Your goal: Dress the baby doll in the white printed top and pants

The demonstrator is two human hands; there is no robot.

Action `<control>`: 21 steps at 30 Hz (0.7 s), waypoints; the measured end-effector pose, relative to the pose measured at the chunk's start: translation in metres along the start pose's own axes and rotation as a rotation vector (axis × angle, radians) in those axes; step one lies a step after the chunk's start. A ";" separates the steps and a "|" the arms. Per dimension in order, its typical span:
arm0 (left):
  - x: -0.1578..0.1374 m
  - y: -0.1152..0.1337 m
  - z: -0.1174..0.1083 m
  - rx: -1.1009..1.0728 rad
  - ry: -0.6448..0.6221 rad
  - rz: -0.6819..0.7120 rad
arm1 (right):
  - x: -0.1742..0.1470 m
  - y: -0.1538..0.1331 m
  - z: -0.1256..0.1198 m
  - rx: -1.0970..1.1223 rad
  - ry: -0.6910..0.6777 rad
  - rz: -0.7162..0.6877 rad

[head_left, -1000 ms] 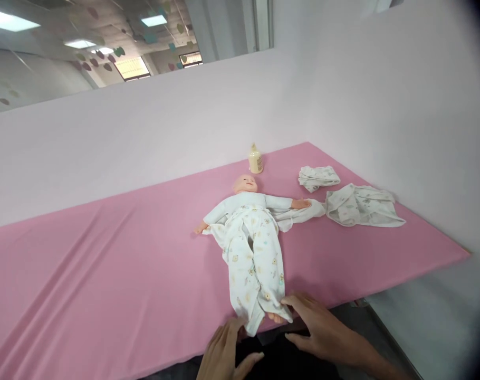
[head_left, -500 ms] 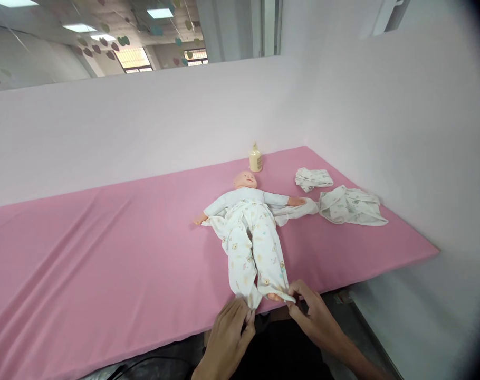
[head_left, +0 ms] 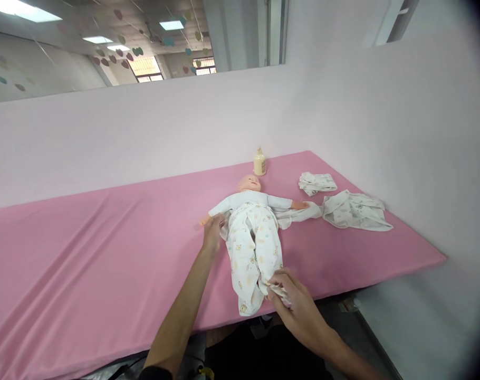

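Observation:
A baby doll [head_left: 249, 183] in a white long-sleeved top [head_left: 243, 199] lies on its back, arms spread. Printed white baby trousers [head_left: 243, 264] cover its legs up to the waist. My left hand [head_left: 213, 232] is at the doll's hip, beside its arm, its bent fingers closed on the side of the trousers near the waist; the fingertips are partly hidden. At the bottom of the other trouser leg, my right hand [head_left: 293, 301] pinches the cuff between thumb and fingers. The doll's feet are hardly visible, covered by cloth and my right hand.
A cream pump bottle [head_left: 259, 162] stands behind the doll's head. Folded printed cloth [head_left: 317, 182] and a spread white garment [head_left: 356, 211] lie to the right. The pink-covered table [head_left: 105, 264] meets white walls at the back and right; its front edge is close to me.
My left hand has left the near trouser cuff and reached up to the doll's hip. The right hand stays at its cuff, shifted slightly left. The near trouser leg now lies released.

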State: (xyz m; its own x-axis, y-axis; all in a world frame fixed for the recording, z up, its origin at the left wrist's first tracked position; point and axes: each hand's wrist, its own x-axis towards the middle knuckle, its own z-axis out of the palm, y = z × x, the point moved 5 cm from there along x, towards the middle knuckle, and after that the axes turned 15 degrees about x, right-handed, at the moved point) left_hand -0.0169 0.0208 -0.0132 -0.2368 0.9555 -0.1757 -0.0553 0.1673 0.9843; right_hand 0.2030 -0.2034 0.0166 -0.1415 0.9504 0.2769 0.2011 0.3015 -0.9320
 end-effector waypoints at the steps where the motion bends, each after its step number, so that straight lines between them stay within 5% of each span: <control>1: 0.008 -0.003 0.011 -0.040 -0.031 -0.047 | 0.006 -0.001 0.006 0.031 -0.010 0.024; 4: 0.021 -0.013 0.038 -0.043 -0.139 -0.189 | 0.025 0.003 0.020 0.058 0.026 0.086; 9: 0.033 -0.025 0.048 -0.102 -0.133 -0.286 | 0.042 0.018 0.039 -0.061 0.066 0.102; 15: 0.044 -0.022 0.059 -0.407 -0.268 -0.232 | 0.038 0.026 0.045 -0.123 0.061 0.116; 21: 0.052 -0.010 0.075 -0.467 -0.349 -0.191 | 0.039 0.023 0.041 -0.069 -0.007 0.060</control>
State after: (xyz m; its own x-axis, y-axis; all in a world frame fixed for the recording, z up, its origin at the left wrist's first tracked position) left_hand 0.0443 0.0870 -0.0309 0.1469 0.9554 -0.2560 -0.5033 0.2950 0.8122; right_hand 0.1624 -0.1628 -0.0038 -0.1336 0.9665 0.2192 0.2757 0.2486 -0.9285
